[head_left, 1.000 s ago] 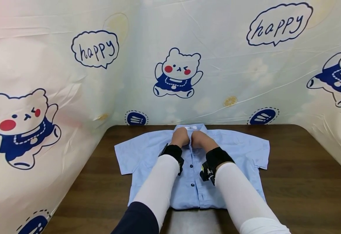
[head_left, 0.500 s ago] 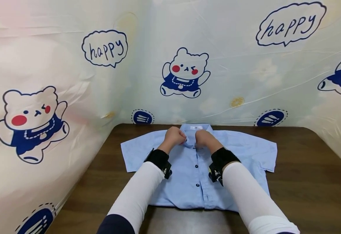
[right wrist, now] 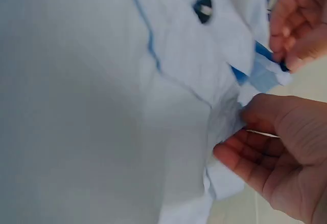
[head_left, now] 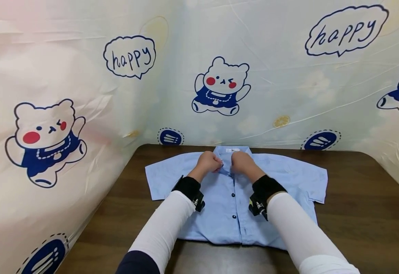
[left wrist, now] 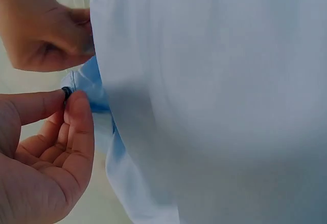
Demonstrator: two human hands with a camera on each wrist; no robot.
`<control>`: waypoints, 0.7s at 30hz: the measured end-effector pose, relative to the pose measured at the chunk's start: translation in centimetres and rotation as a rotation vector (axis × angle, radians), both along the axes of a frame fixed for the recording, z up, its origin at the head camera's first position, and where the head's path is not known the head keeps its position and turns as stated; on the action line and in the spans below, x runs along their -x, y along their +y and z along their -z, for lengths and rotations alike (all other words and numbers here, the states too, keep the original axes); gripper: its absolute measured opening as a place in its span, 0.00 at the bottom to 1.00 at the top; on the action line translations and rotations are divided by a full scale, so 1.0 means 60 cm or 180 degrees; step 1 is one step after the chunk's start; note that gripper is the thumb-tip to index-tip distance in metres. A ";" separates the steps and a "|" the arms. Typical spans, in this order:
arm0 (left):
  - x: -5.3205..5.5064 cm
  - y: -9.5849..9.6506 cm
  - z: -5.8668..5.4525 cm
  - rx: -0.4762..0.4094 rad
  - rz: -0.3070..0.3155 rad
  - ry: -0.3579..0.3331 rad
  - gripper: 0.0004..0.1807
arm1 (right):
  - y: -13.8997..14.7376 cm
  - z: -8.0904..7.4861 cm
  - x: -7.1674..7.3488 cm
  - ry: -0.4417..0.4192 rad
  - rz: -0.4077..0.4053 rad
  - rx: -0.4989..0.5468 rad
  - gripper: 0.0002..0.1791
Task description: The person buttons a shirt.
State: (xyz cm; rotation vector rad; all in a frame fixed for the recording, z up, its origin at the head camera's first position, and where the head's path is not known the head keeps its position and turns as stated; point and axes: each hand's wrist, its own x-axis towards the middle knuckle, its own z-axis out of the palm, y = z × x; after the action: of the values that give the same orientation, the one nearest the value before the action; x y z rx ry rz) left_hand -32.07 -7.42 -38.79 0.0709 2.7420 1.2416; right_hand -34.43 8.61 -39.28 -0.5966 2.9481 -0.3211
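A light blue short-sleeved shirt lies front up, collar at the far side. Just below the collar, my left hand pinches a small dark button at the shirt's front edge between thumb and fingertips. My right hand is close beside it, on the other side of the front opening. In the right wrist view its thumb and fingers pinch the opposite front edge of the cloth. Further down the front, dark buttons show in a line.
The shirt lies on a dark brown wooden table, its collar near the back edge. A pale printed curtain with bears and speech bubbles surrounds the table. Black straps with cameras sit on both wrists.
My left hand has moved leftward from the right hand, bringing the pinched button and its edge into sight. The right hand stays near the collar. The head view has shifted slightly.
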 end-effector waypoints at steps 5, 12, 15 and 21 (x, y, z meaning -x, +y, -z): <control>-0.001 0.019 -0.002 -0.0165 -0.0272 -0.0109 0.05 | 0.035 -0.019 -0.011 0.0049 0.0113 0.0837 0.07; 0.002 0.044 0.003 -0.1165 -0.0689 -0.0324 0.03 | 0.057 -0.043 -0.039 -0.0306 0.0308 0.1857 0.10; -0.003 0.055 0.002 -0.1484 -0.0738 -0.0407 0.04 | 0.059 -0.043 -0.042 -0.0386 0.0296 0.1990 0.10; -0.014 0.063 -0.001 -0.1763 -0.0697 -0.0500 0.05 | 0.058 -0.034 -0.044 -0.0362 0.0200 0.1970 0.09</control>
State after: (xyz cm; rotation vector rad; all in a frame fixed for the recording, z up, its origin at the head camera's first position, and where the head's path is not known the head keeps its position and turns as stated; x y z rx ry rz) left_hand -31.20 -3.63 -38.71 -0.2674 2.2447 1.9382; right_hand -31.78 12.11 -37.26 -0.5154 2.7321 -1.2502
